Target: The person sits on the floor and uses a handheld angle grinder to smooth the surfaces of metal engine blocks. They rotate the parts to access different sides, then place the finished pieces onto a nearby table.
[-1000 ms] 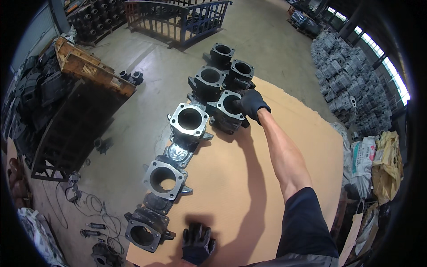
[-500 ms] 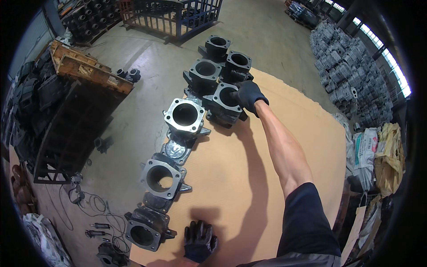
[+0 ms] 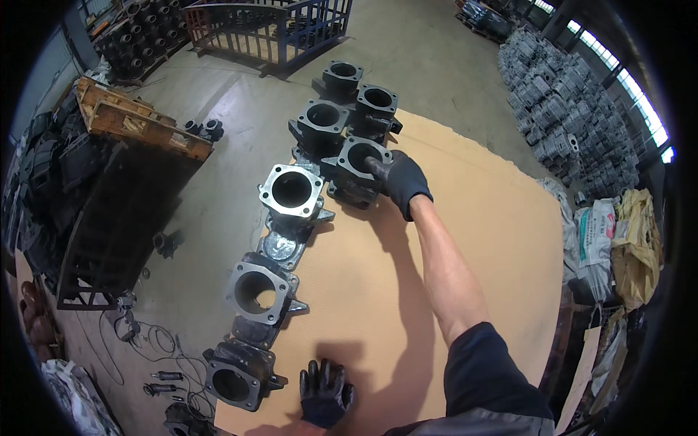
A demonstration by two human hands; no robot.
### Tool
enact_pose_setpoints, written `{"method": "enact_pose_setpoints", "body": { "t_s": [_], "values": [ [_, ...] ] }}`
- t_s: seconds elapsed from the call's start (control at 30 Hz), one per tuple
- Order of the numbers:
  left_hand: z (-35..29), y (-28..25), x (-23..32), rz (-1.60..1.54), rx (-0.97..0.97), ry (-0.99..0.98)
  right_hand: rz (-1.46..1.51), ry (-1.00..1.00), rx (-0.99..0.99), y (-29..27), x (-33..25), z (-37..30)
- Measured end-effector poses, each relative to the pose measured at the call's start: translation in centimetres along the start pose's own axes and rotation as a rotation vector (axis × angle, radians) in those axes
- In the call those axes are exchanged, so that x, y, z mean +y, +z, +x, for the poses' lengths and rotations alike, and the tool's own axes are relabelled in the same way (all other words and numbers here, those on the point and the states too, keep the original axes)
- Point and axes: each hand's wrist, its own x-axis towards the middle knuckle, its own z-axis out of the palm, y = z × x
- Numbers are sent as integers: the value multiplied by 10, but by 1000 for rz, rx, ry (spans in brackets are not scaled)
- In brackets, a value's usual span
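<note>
My gloved right hand (image 3: pixel 402 182) reaches far across the board and closes on the rim of a dark metal valve-body-like casting (image 3: pixel 352 176), fingers hooked into its round bore. Behind that casting stand several more of the same kind, among them a casting (image 3: pixel 320 127) to its left. A shinier casting (image 3: pixel 286 211) with a bright square flange sits nearer. Along the board's left edge follow another casting (image 3: pixel 256 291) and a near casting (image 3: pixel 234 381), bores facing up. My gloved left hand (image 3: pixel 326 392) rests with fingers stretched out on the tan cardboard sheet (image 3: pixel 480 240), right of the near casting.
Left of the board a dark metal bin (image 3: pixel 116 218) carries wooden boards and castings. Cables and hand tools (image 3: pixel 163 385) lie on the floor below it. A slatted cage (image 3: pixel 276 33) stands at the far end. Stacked grey castings (image 3: pixel 563 102) and sacks (image 3: pixel 632 247) line the right side.
The right hand has drawn slightly nearer and left in the picture, still at the same casting's rim. The whole view has shifted a little. My left hand's fingers are spread a bit more.
</note>
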Motion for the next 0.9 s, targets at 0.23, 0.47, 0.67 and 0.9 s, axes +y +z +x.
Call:
{"method": "enact_pose_setpoints", "body": {
  "t_s": [0.23,0.47,0.67,0.9],
  "values": [
    [1,4,3,10,23,27,-161,-41,154,14,27,30],
    [-5,5,9,-117,45,-5,-5,36,205,17,27,33],
    [-4,0,8,-98,47,-27,49,55,181,26,8,22],
    [-3,4,4,-40,20,9,-120,-14,232,18,11,19]
  ]
}}
